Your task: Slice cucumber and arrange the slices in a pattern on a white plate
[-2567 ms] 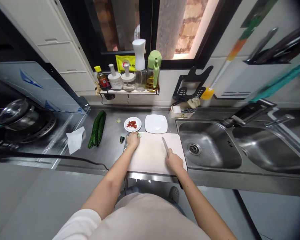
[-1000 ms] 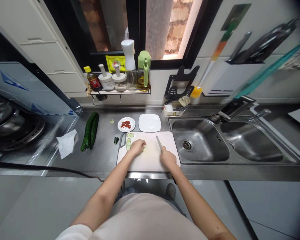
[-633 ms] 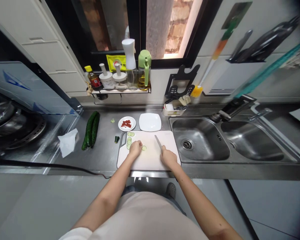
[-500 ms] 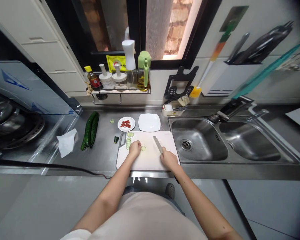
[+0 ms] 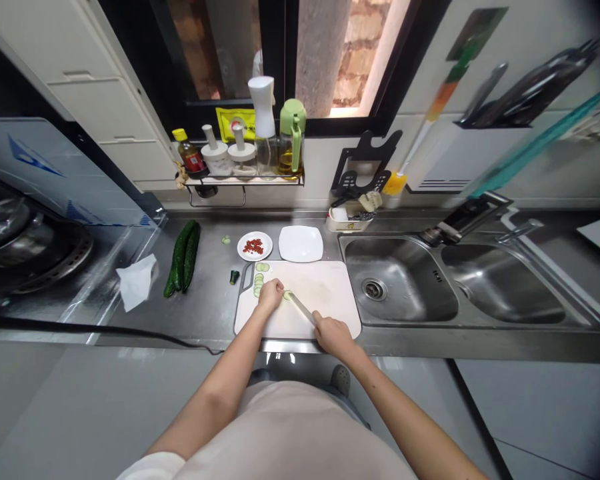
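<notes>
A white cutting board (image 5: 330, 287) lies on the steel counter in front of me. My right hand (image 5: 334, 335) is wrapped round the handle of a kitchen knife (image 5: 303, 308), its blade slanting to the upper left. The blade's tip end is at a single cucumber slice (image 5: 287, 295); whether they touch is unclear. Just left of that slice, my left hand (image 5: 270, 295) is closed with curled fingers; anything inside them is hidden. More cucumber slices (image 5: 259, 283) form an overlapping row along the board's left side, partly behind my left hand.
Behind the board stand a plate of red chopped pieces (image 5: 255, 247) and a white square plate (image 5: 301, 244). Whole cucumbers (image 5: 183, 260), a cucumber end (image 5: 235, 277) and a paper towel (image 5: 137, 282) lie to the left. A double sink (image 5: 400, 280) adjoins on the right.
My right hand has moved the knife leftward, bringing its blade from the board's right half to the single cucumber slice. My left hand has stayed nearly in place, still closed.
</notes>
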A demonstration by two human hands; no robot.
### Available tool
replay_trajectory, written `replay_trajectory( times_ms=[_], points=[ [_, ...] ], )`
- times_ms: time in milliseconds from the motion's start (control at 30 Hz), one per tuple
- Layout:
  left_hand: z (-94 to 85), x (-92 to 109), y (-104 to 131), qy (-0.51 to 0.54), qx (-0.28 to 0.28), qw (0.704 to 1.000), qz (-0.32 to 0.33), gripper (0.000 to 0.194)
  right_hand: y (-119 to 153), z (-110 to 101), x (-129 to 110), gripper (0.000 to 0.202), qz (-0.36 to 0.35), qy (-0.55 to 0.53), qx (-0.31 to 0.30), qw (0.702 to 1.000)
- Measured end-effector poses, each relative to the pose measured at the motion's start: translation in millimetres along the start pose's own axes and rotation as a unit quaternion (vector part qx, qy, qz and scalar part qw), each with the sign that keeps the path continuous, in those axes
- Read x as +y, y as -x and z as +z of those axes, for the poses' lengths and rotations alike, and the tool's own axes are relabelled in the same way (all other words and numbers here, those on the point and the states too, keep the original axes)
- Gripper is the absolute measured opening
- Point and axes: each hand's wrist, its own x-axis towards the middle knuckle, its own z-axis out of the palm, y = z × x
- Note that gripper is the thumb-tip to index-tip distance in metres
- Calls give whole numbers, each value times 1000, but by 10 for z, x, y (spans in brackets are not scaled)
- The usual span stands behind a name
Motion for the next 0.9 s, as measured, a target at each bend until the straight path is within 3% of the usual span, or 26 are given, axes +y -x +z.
replay_trajectory(
  times_ms=[433,900],
  points=[
    [-3,-3,-5,4,-4,1000,3,14,-25,62,-61,39,12,-4,-12,1000],
    [-6,-13,-38,2,-16,1000,-7,13,-118,-24,-98,35,4,-8,-22,1000]
  ],
)
